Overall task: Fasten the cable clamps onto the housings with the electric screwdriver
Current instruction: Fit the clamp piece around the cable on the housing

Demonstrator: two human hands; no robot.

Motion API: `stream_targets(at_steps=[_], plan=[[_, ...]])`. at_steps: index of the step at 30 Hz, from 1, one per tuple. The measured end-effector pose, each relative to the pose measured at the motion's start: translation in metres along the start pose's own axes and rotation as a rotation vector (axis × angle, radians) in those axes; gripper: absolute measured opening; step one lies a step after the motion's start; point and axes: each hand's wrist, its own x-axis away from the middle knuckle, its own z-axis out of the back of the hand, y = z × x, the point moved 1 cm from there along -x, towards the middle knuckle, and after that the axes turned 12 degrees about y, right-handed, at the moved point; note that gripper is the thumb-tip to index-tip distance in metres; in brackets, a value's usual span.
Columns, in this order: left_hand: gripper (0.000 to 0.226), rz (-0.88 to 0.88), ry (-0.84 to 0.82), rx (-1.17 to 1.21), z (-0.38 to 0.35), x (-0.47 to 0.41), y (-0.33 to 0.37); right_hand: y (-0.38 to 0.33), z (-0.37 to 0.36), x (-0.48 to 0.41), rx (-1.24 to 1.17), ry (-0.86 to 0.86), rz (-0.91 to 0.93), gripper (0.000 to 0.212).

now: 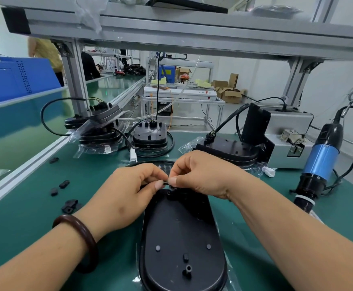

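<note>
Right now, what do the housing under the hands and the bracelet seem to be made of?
Housing: likely moulded black plastic, matte, with moulded bosses. Bracelet: perhaps polished dark wood or resin; smooth, reddish-brown gloss.

We can't really make out the little black piece our left hand and right hand pinch, fingers cover most of it. The housing runs off the bottom edge, and our right forearm hides the screwdriver tip.

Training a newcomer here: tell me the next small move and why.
Probably press the cable into the far end of the housing: the left hand and right hand pinch it right there, and the screwdriver hangs untouched at right.
</note>
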Motion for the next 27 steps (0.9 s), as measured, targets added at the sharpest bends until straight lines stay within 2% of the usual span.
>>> stream_targets(at_steps=[4,6,9,13,16,18,22,24,27], plan=[[0.024,0.024,-0.072,0.0,0.0,0.001,0.003,0.001,0.0,-0.001,0.04,0.057,-0.019,0.023],[0.027,0.034,-0.057,-0.046,-0.003,-0.001,0.003,0.001,-0.001,0.0,0.042,0.072,-0.027,0.025],[0.02,0.052,0.006,-0.099,-0.007,-0.003,0.003,0.002,-0.002,0.002,0.053,0.095,-0.022,0.028],[0.018,0.087,0.014,-0.083,-0.005,-0.002,0.002,0.006,-0.006,0.005,0.039,0.145,-0.024,0.02],[0.018,0.11,0.022,-0.084,-0.005,-0.001,0.004,0.013,0.006,0.003,-0.161,0.154,-0.111,0.008],[0.017,0.128,0.029,-0.09,-0.005,-0.001,0.003,0.025,0.029,0.0,-0.172,0.223,-0.18,0.007],[0.019,0.133,0.023,-0.103,-0.004,0.0,0.001,0.074,0.077,-0.008,0.166,0.5,-0.383,0.011],[0.02,0.128,0.013,-0.104,-0.004,0.0,0.002,0.094,0.083,-0.011,0.274,0.493,-0.462,0.015],[0.029,0.116,0.012,-0.109,-0.004,-0.001,0.003,0.105,0.077,-0.017,0.454,0.451,-0.428,0.019]])
